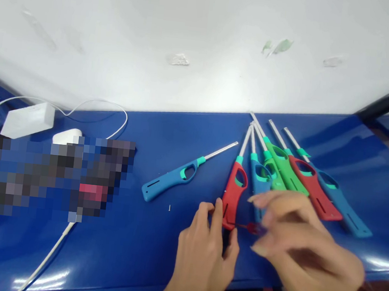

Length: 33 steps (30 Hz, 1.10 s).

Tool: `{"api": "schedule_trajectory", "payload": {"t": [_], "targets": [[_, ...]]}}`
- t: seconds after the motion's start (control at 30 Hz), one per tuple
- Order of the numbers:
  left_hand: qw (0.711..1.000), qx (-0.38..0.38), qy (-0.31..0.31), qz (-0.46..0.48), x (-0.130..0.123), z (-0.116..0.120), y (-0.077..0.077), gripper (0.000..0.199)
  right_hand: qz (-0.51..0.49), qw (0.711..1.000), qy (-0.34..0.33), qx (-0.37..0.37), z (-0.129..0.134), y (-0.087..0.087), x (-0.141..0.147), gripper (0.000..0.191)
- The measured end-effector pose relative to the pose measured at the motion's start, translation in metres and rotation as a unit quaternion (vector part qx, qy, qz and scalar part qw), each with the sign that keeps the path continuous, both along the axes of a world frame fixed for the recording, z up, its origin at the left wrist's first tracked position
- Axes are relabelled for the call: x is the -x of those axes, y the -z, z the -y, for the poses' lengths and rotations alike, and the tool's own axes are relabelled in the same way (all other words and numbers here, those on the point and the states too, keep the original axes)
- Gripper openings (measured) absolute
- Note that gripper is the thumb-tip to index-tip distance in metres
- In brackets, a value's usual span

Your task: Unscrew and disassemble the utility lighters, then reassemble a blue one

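A red gas lighter lies on the blue table, its metal tube pointing away from me. My left hand grips its lower end between thumb and fingers. In my right hand, slightly blurred, is a small screwdriver with a reddish handle, pinched in the fingertips. Its thin shaft reaches the bottom end of the red lighter; the exact contact is hard to make out. A blue lighter rests alone to the left, with a tiny screw below it.
Fanned out at right are another blue lighter, a green lighter, a second red lighter and a further blue one. A white box, white cable and blurred-out items are at left. Behind stands a white wall.
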State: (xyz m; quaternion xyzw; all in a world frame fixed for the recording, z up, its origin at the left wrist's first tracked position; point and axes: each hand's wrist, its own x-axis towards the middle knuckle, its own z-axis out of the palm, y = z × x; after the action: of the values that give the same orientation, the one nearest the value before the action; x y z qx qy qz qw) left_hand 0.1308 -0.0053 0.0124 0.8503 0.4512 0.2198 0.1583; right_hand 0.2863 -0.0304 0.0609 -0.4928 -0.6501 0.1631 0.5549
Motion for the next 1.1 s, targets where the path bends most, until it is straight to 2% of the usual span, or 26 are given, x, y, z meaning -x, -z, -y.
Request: {"api": "schedule_trajectory", "payload": {"t": [0.07, 0.13, 0.23, 0.27, 0.33, 0.43, 0.53, 0.63, 0.7, 0.8, 0.9, 0.97, 1.03, 1.1], "targets": [[1.0, 0.006, -0.002, 0.004, 0.0, 0.0, 0.0, 0.047, -0.004, 0.999, -0.039, -0.017, -0.001, 0.001, 0.001, 0.041], [1.0, 0.01, -0.009, 0.008, 0.0, 0.001, 0.001, 0.047, 0.009, 0.998, -0.057, 0.016, 0.0, 0.002, 0.002, 0.049], [1.0, 0.015, -0.009, 0.006, 0.0, 0.002, 0.001, 0.047, 0.043, 0.998, -0.019, 0.052, 0.002, 0.001, 0.003, 0.035], [1.0, 0.017, -0.006, 0.003, 0.0, 0.002, 0.001, 0.047, 0.048, 0.998, 0.006, 0.037, 0.002, 0.0, 0.003, 0.031], [1.0, 0.024, -0.004, -0.001, 0.0, 0.002, 0.0, 0.046, 0.053, 0.998, 0.043, -0.008, 0.002, -0.001, 0.003, 0.035], [0.999, 0.039, -0.008, 0.003, 0.0, 0.002, 0.0, 0.045, 0.073, 0.997, 0.025, -0.01, 0.003, -0.001, 0.0, 0.048], [0.999, 0.035, -0.013, 0.003, -0.001, 0.003, -0.001, 0.044, 0.053, 0.998, -0.006, 0.034, 0.005, -0.001, 0.0, 0.039], [1.0, 0.026, -0.01, 0.0, -0.001, 0.002, -0.001, 0.046, 0.032, 0.998, 0.054, -0.005, 0.005, -0.001, 0.006, 0.025], [1.0, 0.028, -0.011, 0.002, -0.001, 0.002, 0.0, 0.046, 0.036, 0.995, 0.085, -0.032, 0.003, -0.001, 0.009, 0.031], [0.999, 0.03, -0.016, 0.006, -0.001, 0.002, 0.001, 0.046, 0.0, 0.998, 0.056, 0.002, 0.003, 0.001, 0.01, 0.036], [1.0, 0.017, -0.016, 0.013, 0.0, 0.002, 0.001, 0.046, -0.036, 0.998, 0.03, 0.053, 0.006, 0.003, 0.008, 0.022], [1.0, 0.009, -0.012, 0.016, 0.001, 0.001, 0.0, 0.045, -0.013, 0.999, 0.044, 0.026, 0.006, 0.003, 0.008, 0.011], [1.0, 0.012, -0.005, 0.013, 0.001, 0.0, 0.0, 0.044, 0.025, 0.997, 0.059, -0.032, 0.005, 0.002, 0.007, 0.019], [1.0, 0.022, -0.004, 0.014, 0.002, 0.0, 0.0, 0.045, 0.054, 0.996, 0.051, -0.051, 0.003, 0.0, 0.006, 0.033]]}}
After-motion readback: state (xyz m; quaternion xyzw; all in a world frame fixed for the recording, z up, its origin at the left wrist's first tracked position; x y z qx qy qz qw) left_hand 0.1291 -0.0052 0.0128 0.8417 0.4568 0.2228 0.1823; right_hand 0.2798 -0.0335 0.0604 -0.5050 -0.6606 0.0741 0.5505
